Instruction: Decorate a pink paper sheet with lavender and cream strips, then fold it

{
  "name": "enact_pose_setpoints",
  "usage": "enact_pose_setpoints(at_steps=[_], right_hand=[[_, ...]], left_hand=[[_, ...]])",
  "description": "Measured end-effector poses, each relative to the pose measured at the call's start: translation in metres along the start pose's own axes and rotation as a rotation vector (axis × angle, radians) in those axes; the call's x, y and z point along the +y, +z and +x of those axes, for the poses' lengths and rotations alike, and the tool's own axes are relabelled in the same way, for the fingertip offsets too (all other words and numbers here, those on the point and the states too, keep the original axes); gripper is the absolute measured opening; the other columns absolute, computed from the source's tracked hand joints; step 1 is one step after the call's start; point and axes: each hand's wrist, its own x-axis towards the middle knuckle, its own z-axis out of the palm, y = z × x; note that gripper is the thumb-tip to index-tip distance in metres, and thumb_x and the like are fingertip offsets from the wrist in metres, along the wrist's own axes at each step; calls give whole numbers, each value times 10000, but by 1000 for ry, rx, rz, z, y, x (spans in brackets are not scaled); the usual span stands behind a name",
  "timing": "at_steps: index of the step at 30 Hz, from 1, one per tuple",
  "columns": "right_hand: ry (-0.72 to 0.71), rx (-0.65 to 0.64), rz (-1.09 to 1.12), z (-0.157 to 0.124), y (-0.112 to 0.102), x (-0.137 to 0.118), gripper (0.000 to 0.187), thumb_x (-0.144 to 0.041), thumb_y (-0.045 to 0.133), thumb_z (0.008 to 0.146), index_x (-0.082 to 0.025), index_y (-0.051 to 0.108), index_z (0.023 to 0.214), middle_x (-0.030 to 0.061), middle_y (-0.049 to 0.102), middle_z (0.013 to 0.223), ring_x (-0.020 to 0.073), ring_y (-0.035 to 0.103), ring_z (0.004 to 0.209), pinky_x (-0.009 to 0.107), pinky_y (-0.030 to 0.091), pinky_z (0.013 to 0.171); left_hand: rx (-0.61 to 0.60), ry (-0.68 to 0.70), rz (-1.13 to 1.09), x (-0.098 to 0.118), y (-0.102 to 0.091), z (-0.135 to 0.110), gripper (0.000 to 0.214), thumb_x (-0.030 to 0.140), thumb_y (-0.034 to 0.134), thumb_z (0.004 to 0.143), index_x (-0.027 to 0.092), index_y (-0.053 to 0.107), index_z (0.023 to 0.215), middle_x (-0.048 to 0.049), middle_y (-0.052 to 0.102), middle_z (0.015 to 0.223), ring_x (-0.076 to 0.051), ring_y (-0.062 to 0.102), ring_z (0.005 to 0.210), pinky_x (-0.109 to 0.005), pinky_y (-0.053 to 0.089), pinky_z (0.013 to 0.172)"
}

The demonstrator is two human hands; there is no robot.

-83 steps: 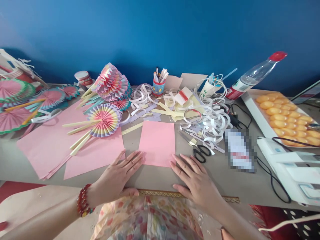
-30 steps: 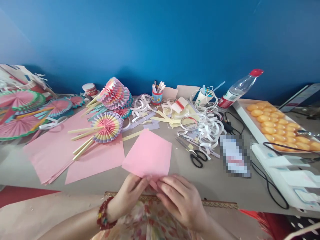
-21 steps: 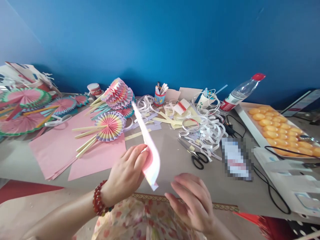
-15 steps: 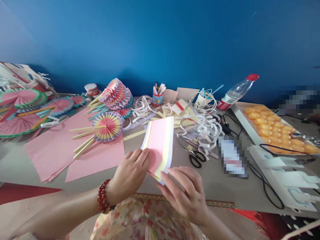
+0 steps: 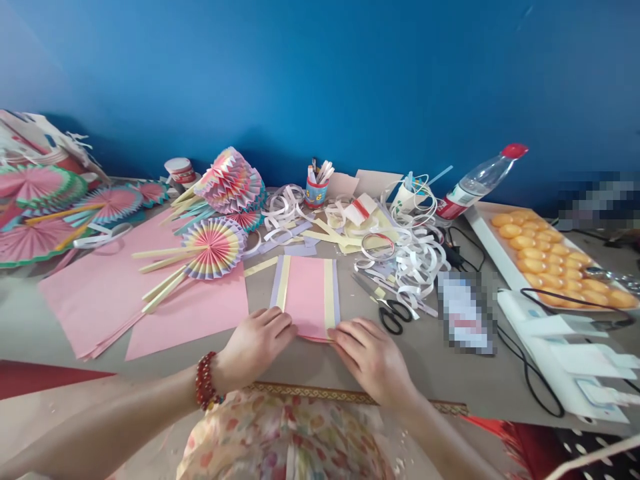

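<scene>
A pink sheet of paper [image 5: 307, 290] with yellow and lavender bands down both sides lies flat on the grey table in front of me. Its near edge looks folded over in a narrow strip. My left hand [image 5: 265, 340] pinches the near left corner, fingers pressed together. At the near right corner my right hand [image 5: 367, 353] grips the paper the same way. Left of the sheet, a round pleated paper fan [image 5: 213, 248] with pale yellow sticks rests on large pink sheets [image 5: 190, 313]. Black-handled scissors [image 5: 393, 315] lie to the right of my right hand.
Curled white paper strips [image 5: 420, 260] are heaped behind the scissors. A pen cup [image 5: 317, 192] and a tilted plastic bottle [image 5: 475, 187] stand near the blue wall. At the right are a tray of orange oval pieces [image 5: 535, 250] and a white power strip [image 5: 560, 353]. More fans [image 5: 113, 205] lie left.
The banded sheet was raised and slanted; now it lies flat and squared to me. My right hand, loosely spread before, has closed on the near right corner. My left hand shifted slightly.
</scene>
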Motion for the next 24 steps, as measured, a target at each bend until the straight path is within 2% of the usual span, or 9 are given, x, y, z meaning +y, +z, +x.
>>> enact_pose_setpoints(at_steps=[5,11,17,24], right_hand=[[-50,-50,-43,3,3,-1,185,-151,486,970,-191,659,920,38,645,846,178,551,826,304,417,743],[8,-111,8,3,8,8,210,-174,466,981,-172,618,836,49,623,836,179,550,823,300,428,748],[40,-122,106,8,5,13,175,-183,482,981,-192,621,875,48,649,859,174,577,822,297,447,741],[102,-158,220,14,4,20,118,-221,525,969,-219,628,911,35,672,882,189,607,836,308,448,752]], left_hand=[[28,-12,-15,2,11,3,210,138,429,983,166,625,913,-52,594,878,-190,515,777,-319,429,673],[54,-104,-193,-6,9,-6,267,212,386,1021,160,620,902,-54,605,874,-179,529,788,-308,444,714],[98,-195,-397,-15,11,-19,236,243,430,1016,199,642,922,-46,634,902,-180,559,843,-319,431,771],[90,-310,-536,-21,9,-18,145,250,487,1000,206,608,933,-5,664,880,-161,589,835,-318,393,803]])
